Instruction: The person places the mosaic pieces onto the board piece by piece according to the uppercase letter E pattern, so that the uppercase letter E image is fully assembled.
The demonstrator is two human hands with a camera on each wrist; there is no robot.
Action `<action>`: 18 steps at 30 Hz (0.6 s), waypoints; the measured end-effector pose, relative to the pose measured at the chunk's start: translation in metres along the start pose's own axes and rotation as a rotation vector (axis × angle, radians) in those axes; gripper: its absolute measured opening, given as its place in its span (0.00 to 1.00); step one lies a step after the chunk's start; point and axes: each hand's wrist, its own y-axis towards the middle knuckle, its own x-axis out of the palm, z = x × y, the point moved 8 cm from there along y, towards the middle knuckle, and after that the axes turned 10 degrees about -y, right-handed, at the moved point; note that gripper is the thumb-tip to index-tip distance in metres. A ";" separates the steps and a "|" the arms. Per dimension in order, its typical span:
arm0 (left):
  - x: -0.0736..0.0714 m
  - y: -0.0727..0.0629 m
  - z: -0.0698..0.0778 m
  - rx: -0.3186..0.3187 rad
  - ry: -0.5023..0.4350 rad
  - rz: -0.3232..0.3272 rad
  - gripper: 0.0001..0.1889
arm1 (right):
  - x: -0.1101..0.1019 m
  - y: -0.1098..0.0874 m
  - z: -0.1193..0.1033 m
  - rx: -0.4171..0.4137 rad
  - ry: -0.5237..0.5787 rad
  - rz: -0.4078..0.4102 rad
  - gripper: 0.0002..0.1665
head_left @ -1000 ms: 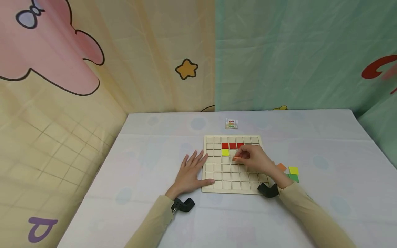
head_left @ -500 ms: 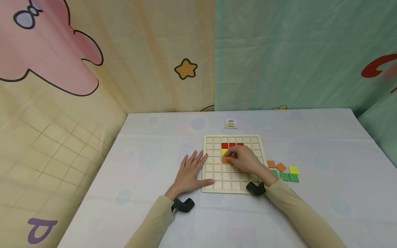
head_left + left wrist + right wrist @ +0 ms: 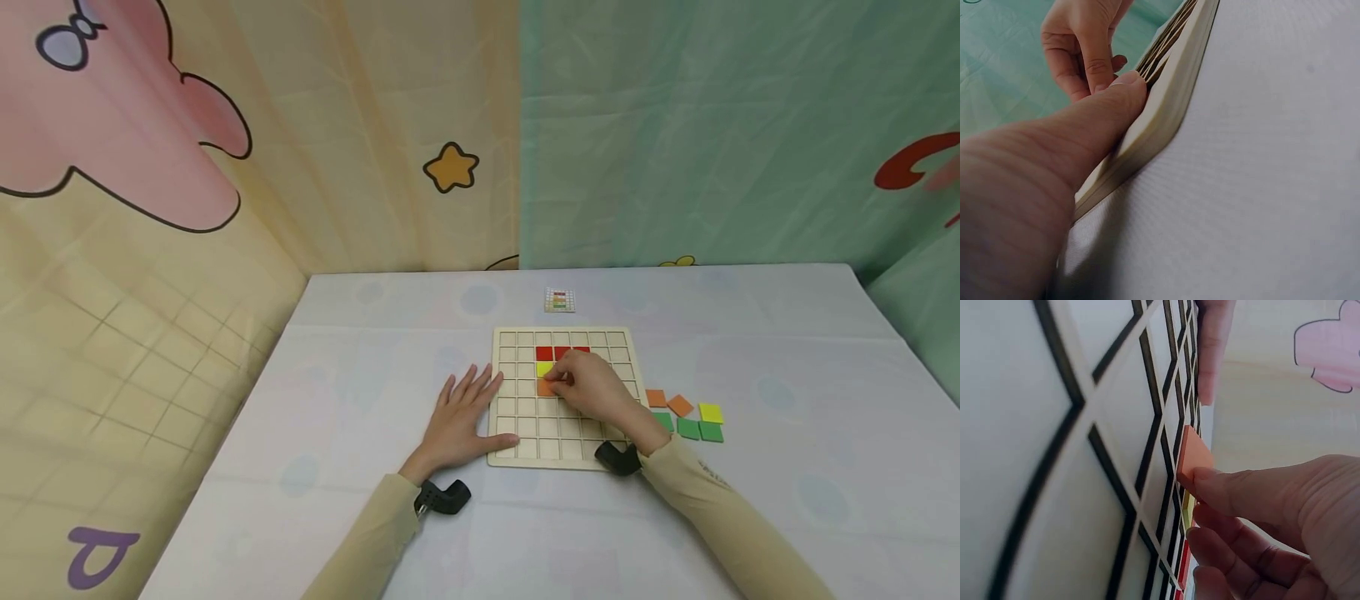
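Observation:
My right hand (image 3: 596,390) pinches an orange square tile (image 3: 1195,456) between thumb and fingers, over a cell of the wooden grid board (image 3: 527,449). In the right wrist view the tile stands slightly proud of the grid. Directly above that cell lies a yellow tile (image 3: 543,368), partly covered by my fingers. A row of red tiles (image 3: 544,353) fills cells further up. My left hand (image 3: 453,421) lies spread at the board's left edge, its thumb (image 3: 1110,103) resting on the rim near the front corner.
Right of the board lie loose orange tiles (image 3: 680,406), green tiles (image 3: 687,429) and one yellow tile (image 3: 710,412). A small pattern card (image 3: 559,300) sits behind the board. Printed curtains stand beyond the white table (image 3: 337,367).
My right hand has moved left across the board with the orange tile, to the cell below the yellow tile. During the last half second it has hardly moved. My left hand stays in place.

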 end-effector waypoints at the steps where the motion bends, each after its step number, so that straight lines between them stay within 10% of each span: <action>1: 0.000 0.000 0.000 -0.001 0.002 -0.001 0.50 | 0.000 0.000 0.000 -0.001 -0.008 0.002 0.05; 18: 0.002 0.000 -0.002 -0.008 0.009 -0.003 0.50 | 0.002 -0.004 0.003 -0.023 -0.006 -0.042 0.03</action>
